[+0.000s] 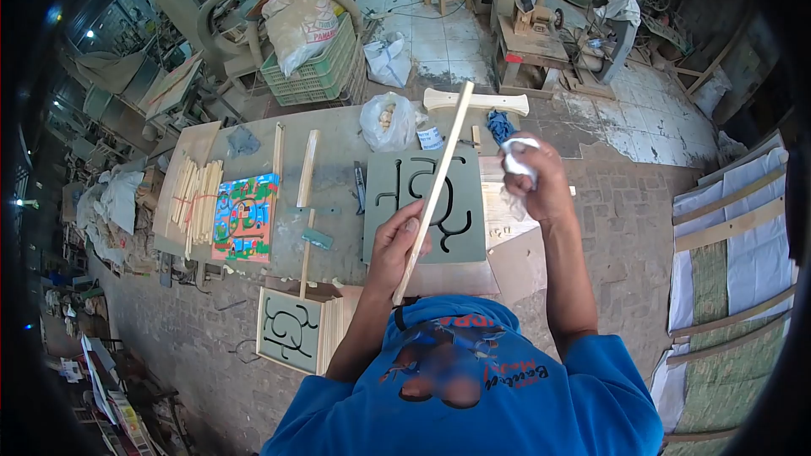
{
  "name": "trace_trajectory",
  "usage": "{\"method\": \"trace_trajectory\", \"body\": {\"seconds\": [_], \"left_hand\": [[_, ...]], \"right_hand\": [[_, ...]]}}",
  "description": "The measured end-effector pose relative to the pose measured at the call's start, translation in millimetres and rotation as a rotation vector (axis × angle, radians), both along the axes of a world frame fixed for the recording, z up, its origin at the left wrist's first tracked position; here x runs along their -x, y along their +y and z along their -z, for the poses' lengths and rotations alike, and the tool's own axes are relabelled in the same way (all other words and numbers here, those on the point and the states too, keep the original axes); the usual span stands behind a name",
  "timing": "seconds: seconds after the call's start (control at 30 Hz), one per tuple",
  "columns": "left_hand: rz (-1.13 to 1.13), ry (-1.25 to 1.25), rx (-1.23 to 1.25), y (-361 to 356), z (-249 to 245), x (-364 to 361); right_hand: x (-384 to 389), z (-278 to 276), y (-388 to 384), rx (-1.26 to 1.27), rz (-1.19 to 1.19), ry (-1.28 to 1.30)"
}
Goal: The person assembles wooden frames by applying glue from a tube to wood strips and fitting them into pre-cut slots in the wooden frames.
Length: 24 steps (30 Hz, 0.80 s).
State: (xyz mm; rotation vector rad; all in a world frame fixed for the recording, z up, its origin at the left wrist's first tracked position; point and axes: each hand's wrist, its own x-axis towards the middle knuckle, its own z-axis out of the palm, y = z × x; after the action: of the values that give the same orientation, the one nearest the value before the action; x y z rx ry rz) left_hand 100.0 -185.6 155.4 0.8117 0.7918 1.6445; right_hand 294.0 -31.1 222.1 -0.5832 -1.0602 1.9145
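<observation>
My left hand (394, 247) is closed around the lower part of a long, pale wooden strip (449, 160), which slants up and away to the right. In my right hand (545, 184) is a crumpled white cloth (519, 158), apart from the strip. Below the strip, a grey-green board (384, 173) with dark curved grooves lies on the table; the strip and my left hand cover part of it. To the right of that board are pale wooden pieces (507, 221), partly hidden by my right hand and the cloth.
On the table (334, 241) are a bag of small pieces (389, 121), a white tub (430, 138), a blue cloth (501, 127), a shaped wooden bar (498, 103), a colourful board (245, 217) and bundled sticks (196, 200). A framed grooved board (288, 331) stands lower left.
</observation>
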Motion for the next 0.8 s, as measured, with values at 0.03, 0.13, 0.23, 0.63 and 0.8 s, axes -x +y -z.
{"method": "trace_trajectory", "body": {"seconds": [0.03,0.13,0.23,0.63,0.8], "left_hand": [[-0.006,-0.025,-0.006,-1.7,2.6,2.5],[-0.092,-0.134,0.055,-5.8,13.2,11.7],[-0.093,-0.267,0.021,-17.6,27.5,26.5],[-0.308,-0.379,0.082,-43.5,58.9,51.1],[-0.358,-0.384,0.117,-35.6,67.1,50.9]], "right_hand": [[-7.5,9.7,3.4,-0.008,0.047,0.005],[-27.0,51.9,15.4,-0.223,0.383,-0.566],[-75.5,186.4,50.2,-0.369,0.458,-0.879],[-131.6,316.2,-32.4,-0.628,0.589,-1.753],[-142.8,330.0,-16.4,-0.807,0.656,-1.732]]}}
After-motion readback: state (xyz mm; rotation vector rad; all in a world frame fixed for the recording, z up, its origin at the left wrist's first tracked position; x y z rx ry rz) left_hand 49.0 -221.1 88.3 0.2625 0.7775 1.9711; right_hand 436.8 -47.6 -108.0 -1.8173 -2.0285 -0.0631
